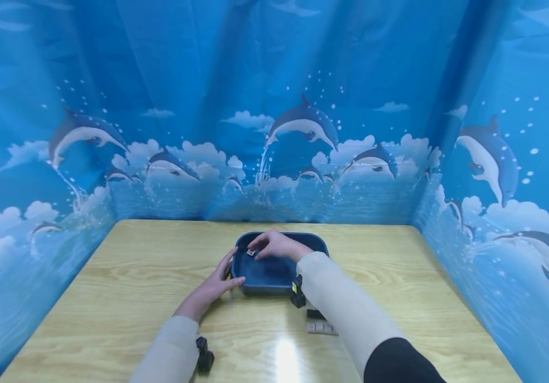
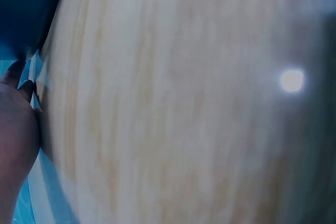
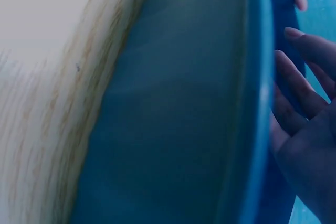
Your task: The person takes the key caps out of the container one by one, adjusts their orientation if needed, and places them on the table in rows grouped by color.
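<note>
A dark blue rectangular plastic basin (image 1: pixel 268 290) with rounded corners sits on the wooden table. My left hand (image 1: pixel 213 285) is at its left end, fingers spread and fairly straight, the thumb touching the near left corner. In the left wrist view only part of that hand (image 2: pixel 16 124) shows, beside the basin's dark wall (image 2: pixel 26 9). My right hand (image 1: pixel 278 246) reaches over the basin and pinches a small pale piece (image 1: pixel 251 252) with a dark mark. From the right wrist, the curled fingers (image 3: pixel 302 85) appear beyond the basin's near rim (image 3: pixel 262 93), which hides the piece.
Close to the right forearm on the table lie a row of small pale blocks (image 1: pixel 321 328) and a black strip (image 1: pixel 314 314), partly covered by the sleeve. A blue dolphin-print curtain (image 1: pixel 274 133) surrounds the table's back and sides. Black wrist cameras (image 1: pixel 204 355) are strapped on both sleeves.
</note>
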Tool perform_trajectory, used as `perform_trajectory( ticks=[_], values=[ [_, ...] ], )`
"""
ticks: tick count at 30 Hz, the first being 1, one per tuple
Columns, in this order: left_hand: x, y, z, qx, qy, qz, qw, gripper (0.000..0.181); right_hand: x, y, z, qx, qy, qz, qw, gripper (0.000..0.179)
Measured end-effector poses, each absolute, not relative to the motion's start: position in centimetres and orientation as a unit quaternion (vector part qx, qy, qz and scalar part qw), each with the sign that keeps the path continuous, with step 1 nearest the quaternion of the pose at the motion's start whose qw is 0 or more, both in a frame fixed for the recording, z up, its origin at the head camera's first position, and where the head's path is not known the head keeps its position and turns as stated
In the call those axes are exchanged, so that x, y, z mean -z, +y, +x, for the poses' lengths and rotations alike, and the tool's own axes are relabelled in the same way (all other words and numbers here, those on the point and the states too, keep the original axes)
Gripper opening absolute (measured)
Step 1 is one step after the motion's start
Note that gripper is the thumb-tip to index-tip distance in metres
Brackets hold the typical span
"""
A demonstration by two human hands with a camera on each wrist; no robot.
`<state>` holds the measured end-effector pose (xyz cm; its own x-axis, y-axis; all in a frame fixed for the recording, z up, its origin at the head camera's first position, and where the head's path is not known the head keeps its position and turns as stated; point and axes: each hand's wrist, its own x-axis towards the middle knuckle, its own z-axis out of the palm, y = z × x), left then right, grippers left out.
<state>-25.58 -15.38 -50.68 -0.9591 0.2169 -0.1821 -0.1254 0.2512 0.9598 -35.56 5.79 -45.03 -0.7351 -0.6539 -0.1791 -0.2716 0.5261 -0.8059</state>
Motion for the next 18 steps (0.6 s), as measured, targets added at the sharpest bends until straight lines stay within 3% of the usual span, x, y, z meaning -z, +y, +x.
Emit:
perform_trajectory(
  ticks=[18],
  values=[
    [50.74, -15.35, -25.55, -0.61, 0.781, 0.033, 0.129, 0.085, 45.97, 5.02, -36.07, 0.336, 0.857, -0.282, 0.27, 0.044]
  ],
)
